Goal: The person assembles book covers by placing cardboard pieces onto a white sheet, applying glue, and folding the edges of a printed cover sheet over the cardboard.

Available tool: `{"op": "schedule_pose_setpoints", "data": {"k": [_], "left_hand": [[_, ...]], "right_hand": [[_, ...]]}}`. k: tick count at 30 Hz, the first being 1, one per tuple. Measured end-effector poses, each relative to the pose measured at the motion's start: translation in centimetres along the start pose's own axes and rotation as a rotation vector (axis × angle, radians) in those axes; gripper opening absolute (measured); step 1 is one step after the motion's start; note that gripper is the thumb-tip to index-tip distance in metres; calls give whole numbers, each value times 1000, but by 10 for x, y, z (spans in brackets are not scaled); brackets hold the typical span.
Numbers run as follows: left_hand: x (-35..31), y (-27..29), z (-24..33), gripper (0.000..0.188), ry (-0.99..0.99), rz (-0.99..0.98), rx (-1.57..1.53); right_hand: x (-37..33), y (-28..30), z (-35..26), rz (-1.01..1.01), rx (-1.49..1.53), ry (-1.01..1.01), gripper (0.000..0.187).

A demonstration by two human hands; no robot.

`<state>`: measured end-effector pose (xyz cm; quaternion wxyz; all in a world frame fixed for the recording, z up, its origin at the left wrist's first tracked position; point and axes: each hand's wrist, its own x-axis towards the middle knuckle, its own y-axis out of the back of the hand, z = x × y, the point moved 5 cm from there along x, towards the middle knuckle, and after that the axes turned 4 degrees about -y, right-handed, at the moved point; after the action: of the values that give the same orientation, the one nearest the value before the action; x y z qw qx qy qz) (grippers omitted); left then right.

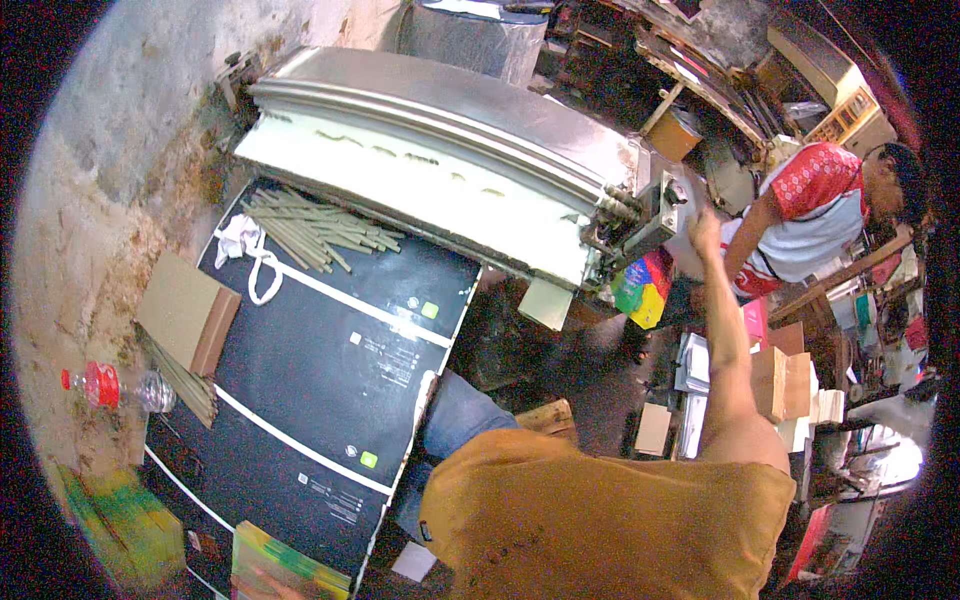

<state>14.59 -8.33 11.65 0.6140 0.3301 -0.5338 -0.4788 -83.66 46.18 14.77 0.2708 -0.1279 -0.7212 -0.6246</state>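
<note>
My right arm stretches up to the far right. My right hand [705, 232] is closed at the edge of a blurred grey, wheel-like part [686, 215] on the end of a long metal machine. That machine has a broad silver cover [430, 95] and a bright white face [400, 170] beneath it. By the lower edge, a stack of green and yellow printed sheets [300, 562] lies on the black board surface. A faint reddish patch on the stack may be my left hand [268, 582]; its fingers are not clear.
The black table [330, 380] holds a bundle of grey sticks [310, 230], a white cloth [240, 238], a brown board stack [185, 310] and a plastic bottle [115, 386]. At right, a person in a red and white shirt [815, 215] bends near boxes [780, 385].
</note>
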Motion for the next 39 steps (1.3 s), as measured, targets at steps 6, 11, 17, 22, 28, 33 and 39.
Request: {"op": "schedule_pose_setpoints", "data": {"k": [6,11,17,22,28,33,39], "left_hand": [[62,69,108,57,-171,-16,-454],[91,36,159,65,-293,-270,-537],[72,26,165,62,-428,-379,-329],[93,55,175,51,-281,-574,-425],[140,28,300,44,-591,-494,-701],[160,-60,490,28,-585,-510,-1143],[137,-172,651,37,-310,-765,-1359]], "right_hand": [[146,104,-187,67,-57,288,41],[188,68,-388,60,141,701,50],[110,-2,-559,-330,160,1119,43],[164,-34,-560,-506,188,789,73],[145,-70,-568,-602,193,721,105],[106,-59,-553,-557,233,969,91],[86,-39,-560,-545,295,1099,79]]}}
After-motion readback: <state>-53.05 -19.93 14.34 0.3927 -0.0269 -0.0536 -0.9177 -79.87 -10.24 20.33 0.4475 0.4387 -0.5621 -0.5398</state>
